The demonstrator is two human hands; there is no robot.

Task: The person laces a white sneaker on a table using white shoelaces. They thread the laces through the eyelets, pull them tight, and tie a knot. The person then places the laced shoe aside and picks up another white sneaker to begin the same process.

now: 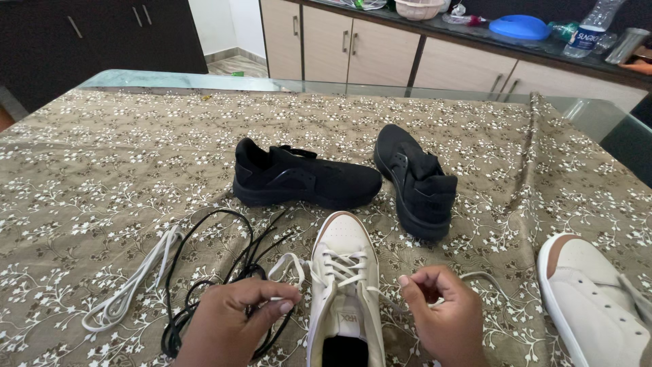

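Your fingers are pinched shut on white lace ends: the left hand (231, 319) at 7 o'clock, the right hand (445, 316) at 5. The cloth-covered table (102, 177) fills the view. Two black shoes (305, 178) lie at 12 o'clock. The white shoe (343, 272) sits between your hands, toe away from you, its mate (591, 299) at 4. Loose black laces (217, 258) and a white lace (136, 282) lie at 8.
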